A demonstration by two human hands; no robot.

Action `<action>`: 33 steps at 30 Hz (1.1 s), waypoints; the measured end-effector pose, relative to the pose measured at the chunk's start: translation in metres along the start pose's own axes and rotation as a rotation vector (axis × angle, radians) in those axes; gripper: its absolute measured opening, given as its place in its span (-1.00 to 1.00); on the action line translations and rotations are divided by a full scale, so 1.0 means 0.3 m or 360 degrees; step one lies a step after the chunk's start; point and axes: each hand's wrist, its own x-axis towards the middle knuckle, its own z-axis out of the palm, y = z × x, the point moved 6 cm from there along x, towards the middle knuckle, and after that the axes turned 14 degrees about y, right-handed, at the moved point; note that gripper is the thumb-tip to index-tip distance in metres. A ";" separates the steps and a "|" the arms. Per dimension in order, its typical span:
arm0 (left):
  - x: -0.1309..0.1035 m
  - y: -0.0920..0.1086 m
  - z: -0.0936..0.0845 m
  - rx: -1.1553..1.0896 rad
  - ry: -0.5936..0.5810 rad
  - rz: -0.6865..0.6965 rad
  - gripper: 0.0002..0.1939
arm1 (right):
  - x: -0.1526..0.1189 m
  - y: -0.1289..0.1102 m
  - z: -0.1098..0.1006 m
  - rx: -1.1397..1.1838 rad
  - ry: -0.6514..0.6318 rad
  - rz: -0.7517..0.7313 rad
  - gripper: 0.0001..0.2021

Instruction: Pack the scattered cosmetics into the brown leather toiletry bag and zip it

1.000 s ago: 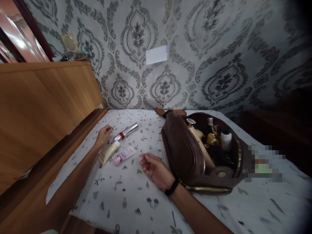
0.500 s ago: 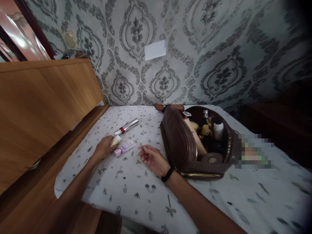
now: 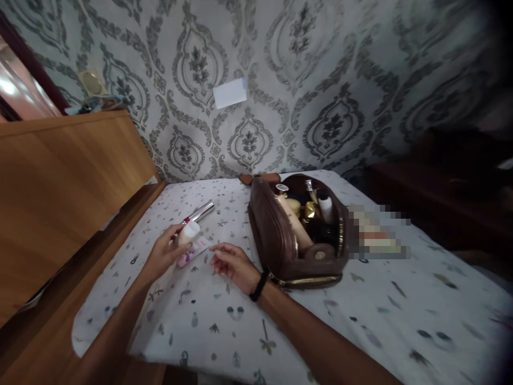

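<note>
My left hand [image 3: 166, 252] grips a small cream-coloured bottle with a white cap [image 3: 189, 233], thumb on one side and fingers on the other. Partly behind it lies a pink and white squeeze tube [image 3: 195, 253] with purple print. A silver tube with a red band [image 3: 201, 212] rests just beyond the bottle. My right hand [image 3: 234, 266] is at the tube's right end, holding nothing, its fingers loosely bent and apart. To its right stands a brown leather bag [image 3: 268, 230], unzipped, with several cosmetics inside, among them a white bottle [image 3: 325, 207] and a gold-coloured item [image 3: 311, 209].
A white patterned cloth [image 3: 208, 315] covers the surface. On the left rises a wooden cabinet [image 3: 76, 187]. The patterned wall [image 3: 224, 48] closes off the back. Right of the bag lies a blurred-out flat item [image 3: 377, 235].
My left hand has lifted the small bottle and tilted its cap toward me. My right hand has come closer to the squeeze tube. The view has swung to the right.
</note>
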 end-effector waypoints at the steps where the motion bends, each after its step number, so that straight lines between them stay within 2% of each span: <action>1: -0.009 0.026 0.015 0.0004 -0.0021 0.0043 -0.49 | -0.005 -0.001 0.005 -0.0019 -0.0004 -0.0005 -0.53; 5: -0.062 0.113 0.084 0.0117 -0.0109 0.0293 -0.54 | -0.026 -0.019 0.025 -0.0021 -0.0039 -0.0121 -0.40; 9: -0.112 0.158 0.126 0.0283 -0.0137 0.0490 -0.59 | -0.032 -0.043 0.032 -0.0103 0.0015 -0.0317 -0.38; 15: -0.117 0.183 0.100 0.0296 0.0039 0.0657 -0.57 | -0.066 -0.098 0.066 -0.0260 0.0044 -0.0664 -0.44; 19: -0.114 0.235 0.079 0.0241 0.0117 0.0737 -0.61 | -0.161 -0.195 0.086 -0.0545 0.0179 -0.1071 -0.65; 21: -0.120 0.279 0.078 0.0216 0.0154 0.0807 -0.63 | -0.221 -0.248 0.092 -0.0702 0.0207 -0.1221 -0.66; 27: -0.137 0.419 0.134 0.0174 0.0169 0.1119 -0.66 | -0.378 -0.373 0.044 -0.0956 0.0331 -0.1582 -0.64; 33: -0.159 0.527 0.224 0.0106 0.0011 0.1379 -0.58 | -0.493 -0.437 -0.048 -0.1053 0.0596 -0.1784 -0.67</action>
